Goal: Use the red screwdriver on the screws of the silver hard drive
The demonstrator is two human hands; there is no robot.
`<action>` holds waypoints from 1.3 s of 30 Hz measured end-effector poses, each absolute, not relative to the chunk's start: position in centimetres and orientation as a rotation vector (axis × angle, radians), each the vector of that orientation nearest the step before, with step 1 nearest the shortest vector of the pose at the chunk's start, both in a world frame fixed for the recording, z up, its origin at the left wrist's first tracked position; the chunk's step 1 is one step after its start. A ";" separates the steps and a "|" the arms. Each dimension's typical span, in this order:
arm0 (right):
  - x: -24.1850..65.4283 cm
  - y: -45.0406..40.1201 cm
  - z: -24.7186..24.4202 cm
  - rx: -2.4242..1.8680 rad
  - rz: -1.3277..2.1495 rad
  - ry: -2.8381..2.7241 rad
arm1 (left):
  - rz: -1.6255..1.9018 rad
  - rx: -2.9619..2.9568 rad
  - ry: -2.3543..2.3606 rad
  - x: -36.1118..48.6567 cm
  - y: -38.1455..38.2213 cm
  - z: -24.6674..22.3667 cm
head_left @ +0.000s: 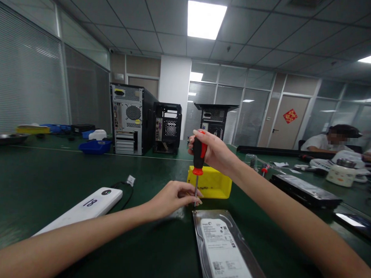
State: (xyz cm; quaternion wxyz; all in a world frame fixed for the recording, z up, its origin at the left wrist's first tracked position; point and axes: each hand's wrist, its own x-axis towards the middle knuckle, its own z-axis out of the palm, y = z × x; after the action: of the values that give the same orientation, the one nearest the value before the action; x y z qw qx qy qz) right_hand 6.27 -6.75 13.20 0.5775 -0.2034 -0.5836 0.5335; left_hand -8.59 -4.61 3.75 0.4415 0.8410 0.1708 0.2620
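My right hand (211, 150) is wrapped round the black and red handle of a screwdriver (199, 155), which stands upright with its shaft pointing down. My left hand (175, 197) is closed in a pinch about the lower shaft, close to the tip. Whether a screw is between those fingers is too small to tell. Just below the tip is the far left corner of a hard drive (224, 248), lying flat with its white label up. Behind both hands stands a yellow bin (216, 182) with small dark bits in it, probably screws.
A white power bank (85, 208) marked 18 lies at left. Computer cases (133, 121) and a blue tray (94, 146) stand farther back. On the right are more drives (305, 190), a phone (357, 224) and a jar (341, 173). A person (322, 139) sits beyond.
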 end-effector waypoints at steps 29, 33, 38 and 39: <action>6.5 -6.7 12.9 -0.531 1.193 -1.326 | 0.664 2.221 0.519 -8.6 -4.3 3.4; 6.6 -6.7 12.9 -0.511 1.279 -1.288 | 0.671 2.245 0.539 -8.6 -4.2 3.3; 6.1 -6.7 12.8 -0.527 1.221 -1.271 | 0.673 2.263 0.538 -8.6 -4.2 3.3; 6.0 -6.7 12.8 -0.536 1.199 -1.279 | 0.669 2.260 0.533 -8.6 -4.2 3.3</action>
State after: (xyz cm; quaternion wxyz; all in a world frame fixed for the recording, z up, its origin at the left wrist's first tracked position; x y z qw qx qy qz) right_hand 6.04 -6.69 12.80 0.6084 -0.2322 -0.5537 0.5189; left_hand -8.57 -4.22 3.28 0.3549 0.8744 0.2061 0.2589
